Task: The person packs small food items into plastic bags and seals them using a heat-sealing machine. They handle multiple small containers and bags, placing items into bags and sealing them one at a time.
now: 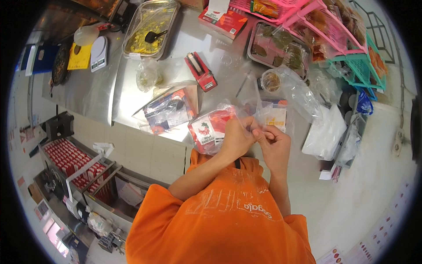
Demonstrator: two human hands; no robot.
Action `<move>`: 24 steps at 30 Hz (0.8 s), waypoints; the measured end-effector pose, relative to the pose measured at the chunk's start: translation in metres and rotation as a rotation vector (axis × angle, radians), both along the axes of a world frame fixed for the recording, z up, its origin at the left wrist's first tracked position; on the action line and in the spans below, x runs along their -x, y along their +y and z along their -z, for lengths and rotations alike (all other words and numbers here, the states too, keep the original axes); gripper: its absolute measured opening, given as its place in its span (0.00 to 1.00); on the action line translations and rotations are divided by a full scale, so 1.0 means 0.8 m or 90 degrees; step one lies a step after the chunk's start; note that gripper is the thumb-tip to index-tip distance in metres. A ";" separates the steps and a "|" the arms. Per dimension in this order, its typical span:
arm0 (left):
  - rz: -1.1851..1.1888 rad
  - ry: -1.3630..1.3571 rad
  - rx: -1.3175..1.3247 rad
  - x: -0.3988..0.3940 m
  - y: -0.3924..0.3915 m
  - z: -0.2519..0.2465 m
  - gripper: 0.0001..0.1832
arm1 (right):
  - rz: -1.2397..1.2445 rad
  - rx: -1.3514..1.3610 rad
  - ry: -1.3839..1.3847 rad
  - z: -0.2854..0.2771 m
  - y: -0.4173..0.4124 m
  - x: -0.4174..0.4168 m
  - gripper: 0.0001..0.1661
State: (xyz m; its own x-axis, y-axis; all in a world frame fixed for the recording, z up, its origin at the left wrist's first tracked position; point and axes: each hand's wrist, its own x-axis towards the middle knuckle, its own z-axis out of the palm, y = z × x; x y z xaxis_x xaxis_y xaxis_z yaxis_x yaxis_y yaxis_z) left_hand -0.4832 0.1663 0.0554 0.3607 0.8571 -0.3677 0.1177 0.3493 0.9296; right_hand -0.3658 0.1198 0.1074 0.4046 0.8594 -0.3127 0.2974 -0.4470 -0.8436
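Note:
At the steel table's near edge, my left hand pinches the gathered mouth of a clear plastic bag. My right hand grips the same twisted plastic, its fingertips meeting those of the left. Inside the bag is a red and white printed box, left of my hands and partly hidden by my left wrist. Another bagged printed box in blue and orange lies further left. Beyond my fingers, a third package shows a white label through clear plastic.
A red tape dispenser stands ahead. A steel tray of yellow food with a black scoop sits back left, beside a kitchen scale. To the right are a covered tray, a clear cup, pink baskets and white plastic bags.

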 end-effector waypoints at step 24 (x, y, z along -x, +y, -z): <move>0.056 -0.176 0.056 -0.127 -0.049 -0.029 0.10 | 0.055 -0.164 0.157 0.008 -0.091 -0.150 0.09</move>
State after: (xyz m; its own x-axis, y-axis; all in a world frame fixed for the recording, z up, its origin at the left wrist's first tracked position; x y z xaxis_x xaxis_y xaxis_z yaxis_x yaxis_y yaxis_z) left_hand -0.3815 0.1272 0.0783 0.5291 0.7871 -0.3169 -0.1025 0.4300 0.8970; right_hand -0.2461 0.0469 0.1007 0.4190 0.8884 -0.1874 0.0407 -0.2246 -0.9736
